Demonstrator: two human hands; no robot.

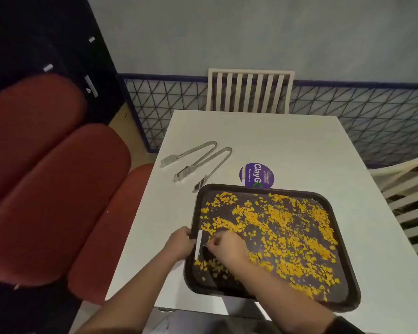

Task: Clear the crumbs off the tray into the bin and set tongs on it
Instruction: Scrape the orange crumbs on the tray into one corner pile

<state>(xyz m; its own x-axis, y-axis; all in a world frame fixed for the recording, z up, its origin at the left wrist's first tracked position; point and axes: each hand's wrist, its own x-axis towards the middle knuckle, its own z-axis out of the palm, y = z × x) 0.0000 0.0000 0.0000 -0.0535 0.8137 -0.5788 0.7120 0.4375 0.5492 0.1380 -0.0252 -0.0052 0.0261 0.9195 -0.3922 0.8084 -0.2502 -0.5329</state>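
Gripped L rim of tray (227, 188) w/ L hand (181, 240), fingers curled round it, & rested R hand (228, 248) on crumbs (287, 225) beside, fingers bunched, pinch unclear.

A dark, round-cornered tray (297, 191) lies flat on the white counter (287, 145), strewn with yellow-orange crumbs (287, 227). 2 metal tongs (203, 161) lie splayed just beyond its far-left corner.
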